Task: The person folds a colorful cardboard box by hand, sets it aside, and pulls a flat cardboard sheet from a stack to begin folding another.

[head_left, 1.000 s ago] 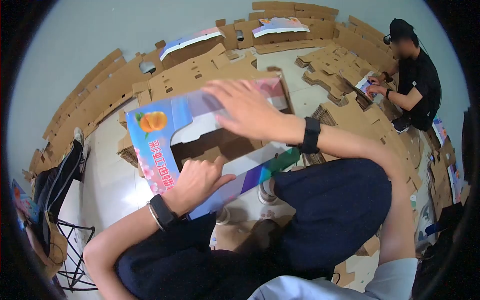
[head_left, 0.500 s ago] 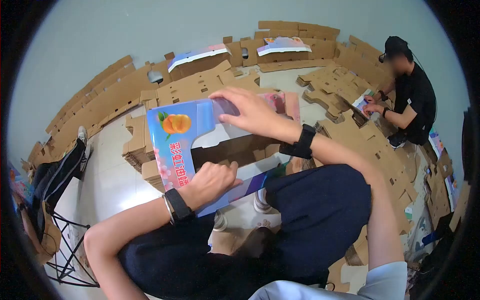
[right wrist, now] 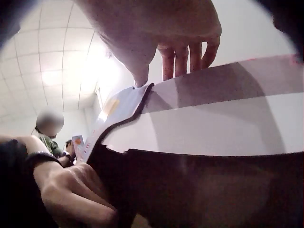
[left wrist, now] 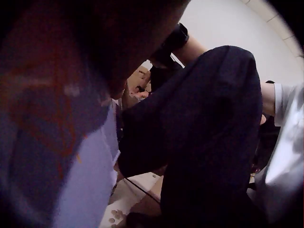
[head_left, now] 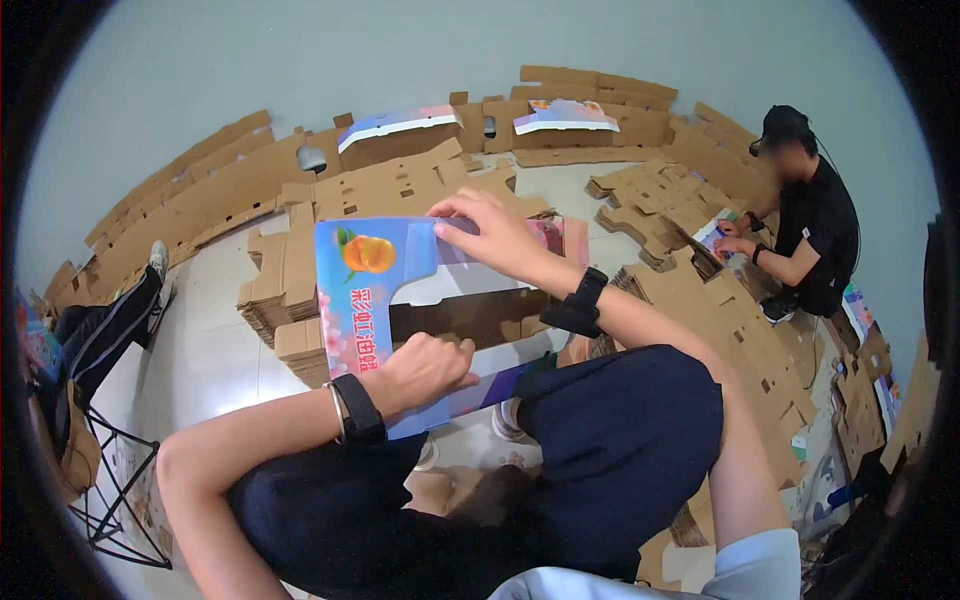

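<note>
A printed carton (head_left: pixel 340 270) with a peach picture, red lettering and a large cut-out opening lies over my knees in the head view. My left hand (head_left: pixel 425 370) grips its near side, the fingers curled over the edge into the opening and the thumb pointing right. At the far left part of the rim, my right hand (head_left: pixel 490 230) has its thumb on top by the blue corner and its fingers over the far edge. The right wrist view shows those fingers (right wrist: pixel 180 61) reaching down behind the panel, fingertips hidden. The left wrist view is dark and mostly shows my knee (left wrist: pixel 199 104).
Stacked flat cardboard (head_left: pixel 275 285) lies beyond and left of the carton, with more sheets (head_left: pixel 720 320) to the right. Cardboard strips line the wall. Another person (head_left: pixel 810 220) crouches at the right, working on a printed piece. A black folding frame (head_left: pixel 115 500) stands at the left.
My right hand has come down onto the far edge, near the blue corner, from a blurred sweep above it. The carton appears slightly farther right in view. My left hand keeps its hold.
</note>
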{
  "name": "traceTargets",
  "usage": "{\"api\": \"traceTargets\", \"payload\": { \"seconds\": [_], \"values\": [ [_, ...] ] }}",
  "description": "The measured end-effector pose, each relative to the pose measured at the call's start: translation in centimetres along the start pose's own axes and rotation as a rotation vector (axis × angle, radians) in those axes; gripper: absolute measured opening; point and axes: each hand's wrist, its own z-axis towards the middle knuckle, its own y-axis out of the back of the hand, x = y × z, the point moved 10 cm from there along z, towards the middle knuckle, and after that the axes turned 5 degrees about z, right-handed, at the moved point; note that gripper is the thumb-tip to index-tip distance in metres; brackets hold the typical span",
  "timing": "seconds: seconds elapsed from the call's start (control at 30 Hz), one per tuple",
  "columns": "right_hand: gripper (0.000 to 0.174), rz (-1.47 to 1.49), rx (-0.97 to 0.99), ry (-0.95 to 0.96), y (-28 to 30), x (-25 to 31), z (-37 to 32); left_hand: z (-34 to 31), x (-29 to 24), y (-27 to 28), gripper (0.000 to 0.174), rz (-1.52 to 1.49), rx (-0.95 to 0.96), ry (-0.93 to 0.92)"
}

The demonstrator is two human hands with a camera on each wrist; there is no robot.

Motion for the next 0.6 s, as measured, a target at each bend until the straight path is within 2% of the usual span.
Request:
{"api": "traceTargets", "payload": {
  "seconds": [0.07, 0.27, 0.37, 0.43, 0.57, 0.6],
  "values": [
    [0.029, -0.053, 0.013, 0.050, -0.3, -0.1, 0.0, -0.2, 0.1, 0.1, 0.039, 0.001, 0.007, 0.002],
    [0.031, 0.063, 0.031, 0.075, -0.6, -1.6, 0.2, -0.1, -0.3, 0.5, 0.038, 0.041, -0.066, -0.028],
    [0.036, 0.079, 0.059, 0.074, -0.6, -1.8, 0.5, 0.0, -0.4, 0.0, 0.038, 0.078, -0.008, -0.021],
    [0.042, -0.020, 0.130, 0.056, -0.8, -1.3, 0.7, 0.0, -0.5, 0.2, 0.038, 0.053, -0.032, -0.053],
    [0.038, -0.148, 0.220, 0.034, -1.5, -0.8, 1.1, 0.2, -0.2, -0.2, 0.039, 0.034, -0.028, -0.056],
    [0.036, 0.081, 0.167, 0.123, -1.8, 0.1, 1.4, 0.1, -0.2, 0.2, 0.039, 0.042, -0.026, -0.050]
  ]
}}
